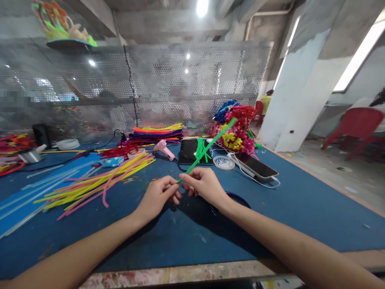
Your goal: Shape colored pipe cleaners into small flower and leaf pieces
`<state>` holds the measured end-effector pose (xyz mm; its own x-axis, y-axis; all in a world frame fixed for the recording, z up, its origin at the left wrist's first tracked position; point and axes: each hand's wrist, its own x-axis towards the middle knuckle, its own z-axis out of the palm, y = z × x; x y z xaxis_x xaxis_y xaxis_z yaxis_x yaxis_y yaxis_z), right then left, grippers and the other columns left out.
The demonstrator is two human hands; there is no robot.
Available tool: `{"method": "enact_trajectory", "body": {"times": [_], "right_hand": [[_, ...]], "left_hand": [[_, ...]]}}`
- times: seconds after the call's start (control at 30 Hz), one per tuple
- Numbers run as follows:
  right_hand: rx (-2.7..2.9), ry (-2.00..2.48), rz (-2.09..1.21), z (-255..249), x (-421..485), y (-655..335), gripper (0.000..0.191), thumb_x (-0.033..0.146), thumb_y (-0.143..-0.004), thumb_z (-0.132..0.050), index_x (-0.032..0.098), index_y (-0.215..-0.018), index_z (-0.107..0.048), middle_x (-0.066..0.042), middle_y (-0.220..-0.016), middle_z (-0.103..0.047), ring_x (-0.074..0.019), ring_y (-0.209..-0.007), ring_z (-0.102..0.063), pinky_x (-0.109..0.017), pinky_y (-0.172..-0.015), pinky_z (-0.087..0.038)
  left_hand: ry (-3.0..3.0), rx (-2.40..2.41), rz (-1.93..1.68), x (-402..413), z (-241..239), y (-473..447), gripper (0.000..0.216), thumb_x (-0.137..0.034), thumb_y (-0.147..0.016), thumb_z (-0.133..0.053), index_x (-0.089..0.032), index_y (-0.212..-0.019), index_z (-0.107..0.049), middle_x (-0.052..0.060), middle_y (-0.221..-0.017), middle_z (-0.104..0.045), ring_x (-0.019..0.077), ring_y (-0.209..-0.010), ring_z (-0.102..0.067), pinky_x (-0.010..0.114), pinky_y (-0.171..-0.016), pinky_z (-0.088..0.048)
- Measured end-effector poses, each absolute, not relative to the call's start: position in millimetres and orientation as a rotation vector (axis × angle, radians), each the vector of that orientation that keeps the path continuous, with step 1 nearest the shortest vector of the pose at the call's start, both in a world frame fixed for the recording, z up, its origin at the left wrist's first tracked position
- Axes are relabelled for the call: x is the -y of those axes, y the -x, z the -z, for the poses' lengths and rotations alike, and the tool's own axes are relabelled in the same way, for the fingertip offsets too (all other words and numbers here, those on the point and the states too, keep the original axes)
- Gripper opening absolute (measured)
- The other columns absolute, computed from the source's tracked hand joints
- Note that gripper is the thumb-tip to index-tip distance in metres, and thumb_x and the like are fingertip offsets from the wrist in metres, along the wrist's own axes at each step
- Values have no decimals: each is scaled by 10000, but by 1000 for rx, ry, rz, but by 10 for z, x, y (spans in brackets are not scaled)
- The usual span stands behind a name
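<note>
Both hands meet over the middle of the table around one green pipe cleaner [207, 148]. My left hand [158, 196] pinches its lower end between thumb and forefinger. Just beside it, my right hand [207, 186] is closed on the same stem, a little higher up. From there the pipe cleaner slants up and to the right. Behind the hands, short green pipe cleaner pieces [201, 147] lie on a black tablet-like slab [188, 152]. A pink glue gun [164, 149] rests to the left of that slab.
Yellow and pink pipe cleaners [111, 180] and clear glue sticks [45, 182] lie at left. A phone [255, 165] with a white cable and a dish of white beads [224, 162] are at right. Fuzzy flowers [236, 128] pile up behind, before a perforated metal screen [168, 88].
</note>
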<state>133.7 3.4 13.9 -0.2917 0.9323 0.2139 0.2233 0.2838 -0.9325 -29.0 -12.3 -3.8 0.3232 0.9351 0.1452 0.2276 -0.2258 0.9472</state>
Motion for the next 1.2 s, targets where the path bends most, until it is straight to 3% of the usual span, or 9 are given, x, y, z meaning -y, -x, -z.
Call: {"method": "enact_trajectory", "body": {"times": [0.3,0.4,0.57,0.63,0.8,0.93,1.07,1.13,1.2], "right_hand": [[1717,1001,-1224,-94,-45,-1301,414,468,-809,-448,127,-599,-555,3,-505,-532,-71,-397,-483,-177,-376,-374],[1934,967,-830,-91,-16,-1330,353,395,-858,-406,139,-685,-577,-13,-582,-566,-91,-493,-522,-202,-472,-409],[2496,630,284,-146,-22,-1441,250,225,-882,-394,161,-733,-583,-63,-748,-618,-156,-760,-532,-294,-687,-385],[2564,455,417,-143,-60,-1457,211,208,-883,-393,170,-783,-574,-65,-853,-624,-158,-850,-527,-302,-741,-373],[2315,824,-240,-44,-147,-1408,247,317,-869,-433,168,-685,-501,-13,-647,-601,-108,-620,-549,-216,-567,-376],[1981,992,-816,-25,-136,-1371,204,323,-759,-585,187,-824,-447,58,-519,-568,-96,-476,-541,-184,-489,-368],[1903,1061,-786,-90,-102,-1377,287,295,-706,-633,182,-916,-475,61,-522,-568,-101,-475,-536,-189,-496,-362],[2042,1030,-641,-129,-95,-1392,140,288,-748,-588,167,-806,-550,25,-565,-586,-99,-523,-534,-195,-524,-350],[2218,945,-450,-158,-91,-1409,191,277,-799,-517,152,-666,-573,-4,-592,-583,-99,-558,-510,-205,-543,-332]], "left_hand": [[-1682,-1163,-1056,207,-33,267,255,-393,-806,-474,-149,-751,-522,0,-670,-625,99,-459,-578,216,-483,-413],[-1581,-1147,-1060,172,-16,265,259,-400,-801,-474,-147,-766,-518,10,-682,-633,95,-438,-569,211,-466,-402],[-1743,-1159,-958,143,25,290,223,-354,-806,-455,-160,-715,-519,-2,-597,-613,108,-431,-560,205,-451,-391],[-1931,-1161,-885,155,31,314,180,-289,-805,-447,-173,-692,-524,-5,-589,-611,121,-464,-573,210,-474,-400],[-2356,-1288,-758,194,21,357,176,-292,-838,-416,-206,-762,-549,9,-648,-640,140,-542,-590,222,-545,-385],[-2551,-1355,-670,203,24,349,235,-334,-870,-368,-207,-832,-561,18,-684,-647,147,-598,-602,228,-587,-375],[-2591,-1358,-673,199,39,340,259,-350,-878,-349,-203,-853,-561,19,-690,-646,144,-606,-602,225,-590,-370],[-2584,-1353,-699,193,38,348,252,-351,-876,-354,-209,-853,-561,14,-690,-646,141,-607,-601,223,-593,-370],[-2544,-1365,-740,185,25,363,244,-352,-873,-363,-213,-836,-559,9,-690,-644,140,-611,-601,220,-594,-373]]}}
